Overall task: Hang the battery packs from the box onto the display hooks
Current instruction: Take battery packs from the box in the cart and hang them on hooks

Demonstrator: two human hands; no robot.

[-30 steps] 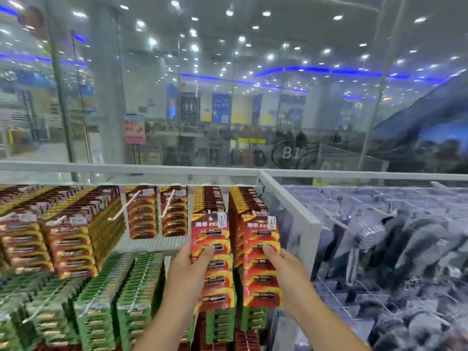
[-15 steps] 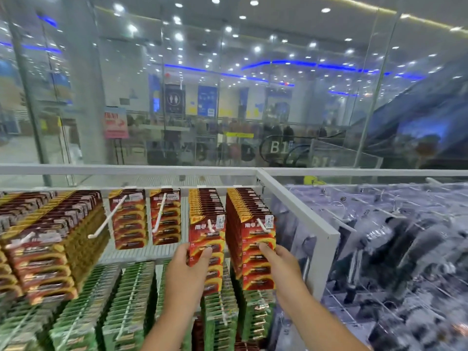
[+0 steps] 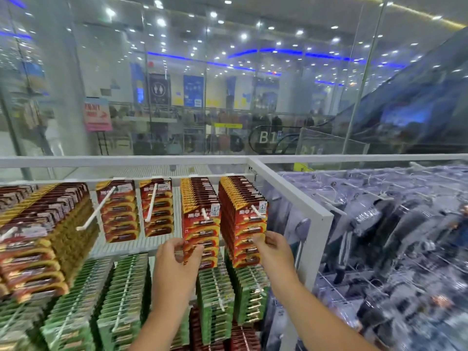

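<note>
The white display rack (image 3: 291,196) is holding rows of red battery packs (image 3: 200,224) on white hooks (image 3: 205,214), with green packs (image 3: 121,295) hanging below. Most printing is blurring out; only "B1" (image 3: 266,138) behind the glass is reading clearly. I am reaching up, my left hand (image 3: 177,257) pinching one red stack's lower edge, my right hand (image 3: 272,247) gripping the neighbouring stack (image 3: 249,219).
</note>
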